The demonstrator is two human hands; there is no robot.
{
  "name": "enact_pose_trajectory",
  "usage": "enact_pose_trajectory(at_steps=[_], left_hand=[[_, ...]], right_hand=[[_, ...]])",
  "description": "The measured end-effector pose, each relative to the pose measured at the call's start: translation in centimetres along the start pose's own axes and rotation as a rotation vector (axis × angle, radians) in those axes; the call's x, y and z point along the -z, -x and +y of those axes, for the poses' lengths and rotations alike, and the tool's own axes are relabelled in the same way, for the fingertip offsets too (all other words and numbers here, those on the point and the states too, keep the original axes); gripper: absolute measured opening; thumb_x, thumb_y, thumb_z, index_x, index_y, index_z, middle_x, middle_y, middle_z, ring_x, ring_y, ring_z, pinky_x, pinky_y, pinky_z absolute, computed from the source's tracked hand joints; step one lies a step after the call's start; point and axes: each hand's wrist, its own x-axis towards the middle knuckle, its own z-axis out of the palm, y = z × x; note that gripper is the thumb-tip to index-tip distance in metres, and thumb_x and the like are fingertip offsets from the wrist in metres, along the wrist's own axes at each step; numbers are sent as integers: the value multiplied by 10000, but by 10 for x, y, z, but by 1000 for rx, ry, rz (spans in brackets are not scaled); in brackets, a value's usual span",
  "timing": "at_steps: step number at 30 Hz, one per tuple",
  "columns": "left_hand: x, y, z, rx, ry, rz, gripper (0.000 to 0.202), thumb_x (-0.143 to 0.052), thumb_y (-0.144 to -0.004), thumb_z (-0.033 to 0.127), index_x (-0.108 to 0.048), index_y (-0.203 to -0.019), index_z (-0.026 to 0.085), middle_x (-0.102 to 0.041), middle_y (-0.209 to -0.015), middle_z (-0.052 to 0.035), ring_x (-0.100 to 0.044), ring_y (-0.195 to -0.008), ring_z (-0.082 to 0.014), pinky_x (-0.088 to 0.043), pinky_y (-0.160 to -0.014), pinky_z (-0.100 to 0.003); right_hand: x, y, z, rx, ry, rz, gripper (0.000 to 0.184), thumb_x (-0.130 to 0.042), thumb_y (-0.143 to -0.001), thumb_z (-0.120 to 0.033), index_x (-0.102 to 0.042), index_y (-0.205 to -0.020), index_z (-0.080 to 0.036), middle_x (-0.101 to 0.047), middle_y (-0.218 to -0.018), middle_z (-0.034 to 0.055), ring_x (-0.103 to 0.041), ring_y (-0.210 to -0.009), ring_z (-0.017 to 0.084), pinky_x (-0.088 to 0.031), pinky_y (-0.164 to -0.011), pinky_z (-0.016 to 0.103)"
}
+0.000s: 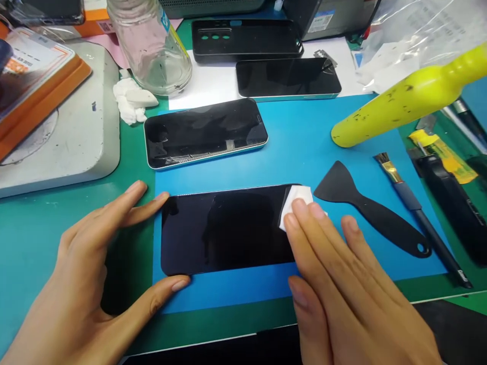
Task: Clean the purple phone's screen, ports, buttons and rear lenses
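A blue mat (304, 147) lies on the green worktop (30, 243), its near edge running just in front of both hands and its left edge close to the left hand's fingers. A dark-screened phone (224, 230) lies flat across the near part of the mat, long side toward the person. Between it and a second phone (205, 132) farther back there is a bare strip of blue; to the right of the near phone the mat is taken up by a black plastic scraper (365, 213) and a small brush (414, 208), lying slantwise just beside each other.

The left hand (87, 274) is spread open around the phone's left end, forefinger against the far corner and thumb against the near corner, bracing it without closing on it. The right hand (342, 284) lies flat, fingers together, pressing a small white wipe (294, 197) onto the right end of the screen; the wipe is under the fingertips, not pinched.

A yellow handle (403, 101) reaches in from the right above the mat. At the back, on white paper, lie a third phone (287, 77) and a black phone case (245, 40). A clear glass bottle (150, 43) stands at the back left; whether it holds anything I cannot tell. Just beside it lie white wads (131, 101), and a grey slab (76, 132) sits to the left.
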Motion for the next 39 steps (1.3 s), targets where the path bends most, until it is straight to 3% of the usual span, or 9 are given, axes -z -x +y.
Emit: enact_pose_trajectory(at_steps=[4, 10, 17, 23, 26, 32, 39], left_hand=[[0, 4, -3, 57, 52, -25, 1117, -892, -896, 561, -253, -1813, 538, -638, -1710, 3, -545, -1646, -441, -458, -1376, -712], [3, 4, -7, 86, 44, -46, 1119, -898, -910, 603, -226, -1805, 589, -628, -1725, 32, -567, -1633, -431, -518, -1341, -696], [0, 1, -9, 33, 49, -12, 992, -772, -956, 794, -304, -1800, 566, -653, -1711, 5, -570, -1627, -452, -419, -1382, -790], [-4, 4, -10, 3, 1, 2, 942, -701, -987, 826, -304, -1801, 562, -626, -1741, -7, -593, -1612, -430, -454, -1374, -743], [-5, 4, -10, -7, -13, 16, 922, -655, -987, 867, -315, -1793, 575, -632, -1733, -3, -604, -1601, -419, -452, -1379, -727], [-7, 2, -10, -22, -39, 33, 927, -653, -979, 878, -330, -1790, 566, -626, -1735, -5, -580, -1618, -410, -405, -1416, -691], [-8, 2, -11, -54, -37, 36, 939, -673, -979, 861, -348, -1796, 531, -640, -1719, -23, -596, -1601, -421, -416, -1405, -703]], right_hand=[[3, -2, 5, 2, -12, -34, 502, -540, -1110, -131, -632, -1582, 16, -656, -1672, 166, -600, -1615, 295, -414, -1432, 434], [12, 18, 23, 184, 12, -118, 646, -668, -1067, -206, -554, -1654, 39, -557, -1751, 213, -537, -1664, 329, -355, -1458, 479], [8, 4, 22, 111, -5, -67, 546, -685, -1127, -262, -619, -1581, 35, -660, -1659, 205, -565, -1645, 292, -383, -1447, 449], [7, 11, 29, 160, 4, -7, 392, -755, -1076, -121, -720, -1452, -13, -806, -1462, 151, -744, -1449, 245, -463, -1399, 400], [6, 13, 31, 179, 5, 1, 407, -741, -1073, -90, -711, -1471, -9, -795, -1481, 155, -736, -1462, 247, -462, -1401, 405], [5, 15, 25, 192, 78, 5, 579, -820, -1053, -194, -649, -1568, 4, -712, -1597, 170, -700, -1508, 265, -408, -1439, 428], [-1, 6, 10, 207, 142, 9, 506, -703, -1139, -327, -684, -1557, -42, -721, -1582, 151, -730, -1468, 282, -382, -1442, 409]])
